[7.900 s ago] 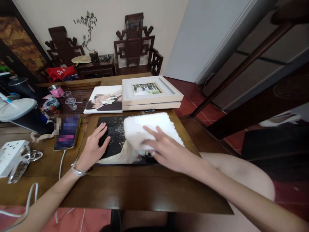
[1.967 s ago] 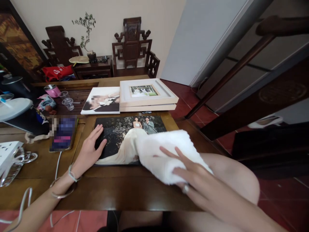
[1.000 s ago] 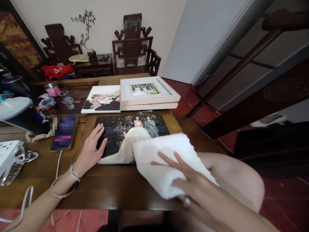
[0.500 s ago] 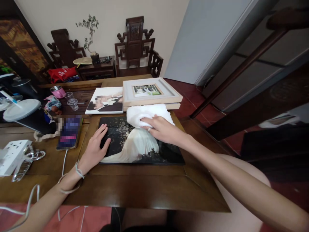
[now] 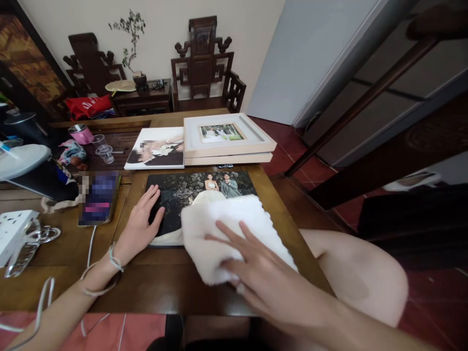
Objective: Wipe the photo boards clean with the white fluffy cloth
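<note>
A dark photo panel (image 5: 171, 190) with a couple in wedding clothes lies flat on the wooden table. My left hand (image 5: 144, 219) rests on its left edge, fingers stretched out and holding nothing. Over the panel's lower right part is a fluffy white cloth (image 5: 226, 219), which hides that part of the picture and hangs past the near edge. My right hand (image 5: 252, 268) grips the cloth, with its fingers spread across the top and the thumb partly tucked into a fold.
Behind the panel lie a white-edged photo print (image 5: 157, 148) and stacked wooden picture frames (image 5: 226, 136). To the left are a phone (image 5: 98, 200) on a cable, a lidded black cup (image 5: 40, 175), a clear hair claw (image 5: 31, 243) and a power strip (image 5: 14, 229).
My right hand has drawn the cloth from the panel's far edge toward me, uncovering the couple in the picture. My left hand stays on the left edge. The view has shifted slightly.
</note>
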### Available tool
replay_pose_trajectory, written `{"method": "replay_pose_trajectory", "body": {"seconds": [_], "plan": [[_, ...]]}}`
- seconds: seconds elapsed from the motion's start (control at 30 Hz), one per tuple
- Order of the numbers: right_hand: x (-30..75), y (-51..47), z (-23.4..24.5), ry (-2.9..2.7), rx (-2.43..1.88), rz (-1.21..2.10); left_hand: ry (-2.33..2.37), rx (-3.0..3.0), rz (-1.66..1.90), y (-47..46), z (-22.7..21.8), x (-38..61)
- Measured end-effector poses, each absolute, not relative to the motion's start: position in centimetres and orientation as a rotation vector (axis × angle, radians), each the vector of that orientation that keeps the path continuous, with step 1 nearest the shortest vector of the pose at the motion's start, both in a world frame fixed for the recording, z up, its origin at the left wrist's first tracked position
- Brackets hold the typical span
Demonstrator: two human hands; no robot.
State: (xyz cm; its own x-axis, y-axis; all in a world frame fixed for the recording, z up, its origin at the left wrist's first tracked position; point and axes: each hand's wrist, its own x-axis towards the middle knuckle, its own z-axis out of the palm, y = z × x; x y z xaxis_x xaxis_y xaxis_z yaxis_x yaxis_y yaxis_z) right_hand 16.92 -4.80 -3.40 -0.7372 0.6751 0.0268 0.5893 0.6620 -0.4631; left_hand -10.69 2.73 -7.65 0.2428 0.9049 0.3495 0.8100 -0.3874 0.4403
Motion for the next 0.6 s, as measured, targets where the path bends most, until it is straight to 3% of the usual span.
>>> {"method": "replay_pose_trajectory", "body": {"seconds": [0.33, 0.6], "plan": [[14.7, 8.6, -2.2, -2.537, -1.224, 0.470, 1.628, 2.316, 0.838, 2.7, -7.4, -10.7], [14.9, -0.3, -3.4, -2.588, -1.114, 0.514, 1.642, 2.302, 0.844, 2.6, -7.6, -10.6]]}}
